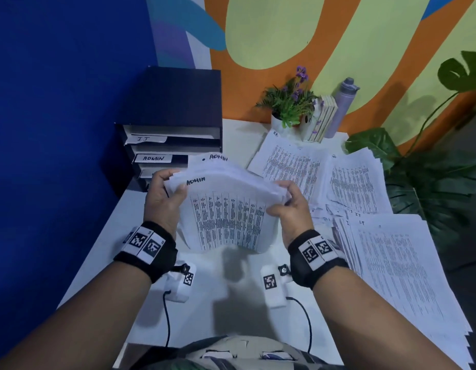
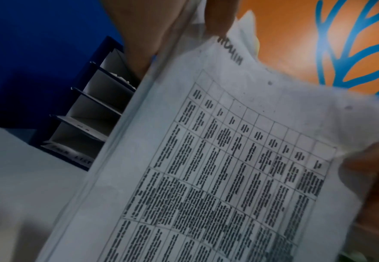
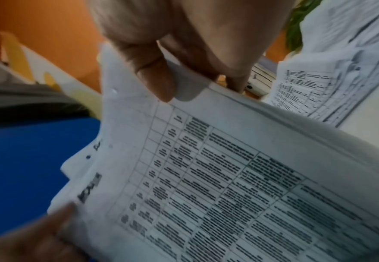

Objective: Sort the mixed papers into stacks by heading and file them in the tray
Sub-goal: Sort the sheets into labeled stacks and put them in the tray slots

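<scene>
White desk [image 1: 103, 244], blue tray [image 1: 175, 134] behind: left hand [image 1: 162, 198] and right hand [image 1: 293, 206] pinch ADMIN stack [image 1: 228, 209] edges; sheet count unclear.

Black wristbands [image 1: 148, 249] with square-coded white tags (both wrists), bare forearms

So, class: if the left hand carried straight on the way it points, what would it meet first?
Probably the file tray, near its ADMIN label; the left hand, gripping the ADMIN stack, points there, though depth is unclear.
</scene>
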Demonstrator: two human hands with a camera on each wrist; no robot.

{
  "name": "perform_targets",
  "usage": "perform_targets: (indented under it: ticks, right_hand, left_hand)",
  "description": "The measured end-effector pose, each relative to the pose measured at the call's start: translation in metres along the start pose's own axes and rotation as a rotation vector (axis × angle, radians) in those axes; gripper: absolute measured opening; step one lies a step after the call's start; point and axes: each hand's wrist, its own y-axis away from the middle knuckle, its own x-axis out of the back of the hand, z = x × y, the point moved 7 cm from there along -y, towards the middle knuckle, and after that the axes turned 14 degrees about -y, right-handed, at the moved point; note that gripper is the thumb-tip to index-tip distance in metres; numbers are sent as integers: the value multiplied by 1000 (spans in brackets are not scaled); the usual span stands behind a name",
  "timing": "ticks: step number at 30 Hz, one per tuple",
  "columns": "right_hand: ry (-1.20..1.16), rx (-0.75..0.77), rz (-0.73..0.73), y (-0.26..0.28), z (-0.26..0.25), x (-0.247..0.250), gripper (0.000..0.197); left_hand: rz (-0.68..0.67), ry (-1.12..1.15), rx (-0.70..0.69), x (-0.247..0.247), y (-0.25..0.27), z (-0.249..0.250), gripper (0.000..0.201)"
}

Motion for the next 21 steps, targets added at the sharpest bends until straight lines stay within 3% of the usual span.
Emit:
perform_targets:
  ticks: [2,4,6,10,14,19,21]
  right_hand:
    - [64,10,-49,5,5,-5,50]
    - [114,24,-119,9,10,-7,38]
    - [151,37,-159,11,13,-3,33]
    - [147,65,-249,15,10,-1,34]
    - [3,26,-211,12,12,5,48]
    - [-19,-5,-124,5,17,6,42]
    - [-30,4,-82,4,18,5,40]
  left_hand:
    - [93,-52,-24,2,-3,8,17]
    - [174,-130,-34,2,-6,15,29]
    - [203,-213,-35,0,-9,22,27]
    - [139,-351,-123,-9,-9,28,10]
    - [153,-409,-199,-4,-14,27,10]
    - [99,-178,-198,-2,-11,22,7]
    - [35,-52,-153,-1,-15,14,33]
